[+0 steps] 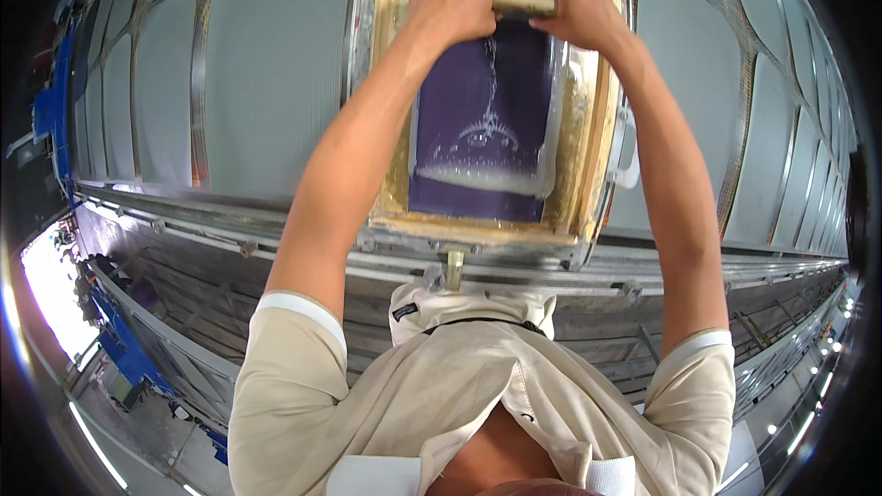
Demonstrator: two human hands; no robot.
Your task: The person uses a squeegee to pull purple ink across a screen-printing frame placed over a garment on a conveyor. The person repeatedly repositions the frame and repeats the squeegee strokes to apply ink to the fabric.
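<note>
My left hand (457,0) and my right hand (583,14) are closed around a pale wooden bar (524,2), one at each end, near the top of a screen-printing frame. The frame (390,174) is wooden, with yellowish wet-looking borders around a dark purple panel (459,92). A band of milky, bubbly liquid (478,179) lies across the panel's lower part, with a pale splattered mark above it. Both forearms reach up either side of the frame. The underside of the bar is hidden.
Rows of grey rounded panels (266,64) extend left and right along the long table. Metal rails (689,266) run along its near edge, with a fitting (454,266) below the frame. Blue equipment (138,358) stands at lower left beside a bright opening.
</note>
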